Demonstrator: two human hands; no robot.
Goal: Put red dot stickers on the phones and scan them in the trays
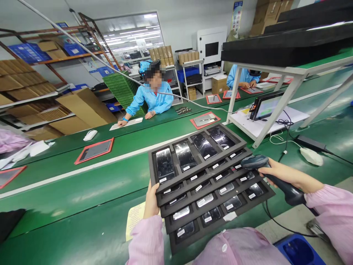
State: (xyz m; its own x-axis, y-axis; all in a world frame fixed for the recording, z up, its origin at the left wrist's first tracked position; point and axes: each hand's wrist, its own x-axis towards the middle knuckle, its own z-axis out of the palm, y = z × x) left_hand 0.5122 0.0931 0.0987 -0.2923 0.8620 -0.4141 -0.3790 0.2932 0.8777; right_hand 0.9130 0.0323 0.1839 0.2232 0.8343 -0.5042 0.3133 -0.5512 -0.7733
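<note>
In front of me several black foam trays (pixel 152 167) are stacked in stepped layers, each stepped towards me from the one above. Their pockets hold dark, glossy phone screens (pixel 164 162) with small white labels along the near ends. My left hand (pixel 151 200) grips the left edge of the trays, its fingers partly hidden behind them. My right hand (pixel 278 172) is wrapped around the handle of a black barcode scanner (pixel 292 191). The scanner's head is over the right side of the stack, close to the labels; whether it touches the foam I cannot tell.
A green conveyor bench (pixel 91 198) runs across, carrying red-edged trays (pixel 95 151). A white-legged stand (pixel 266 127) at right holds a monitor (pixel 266 105), beside a white mouse (pixel 311 156). Two people in blue work opposite. A blue bin (pixel 298 250) is low right; the scanner's cable hangs nearby.
</note>
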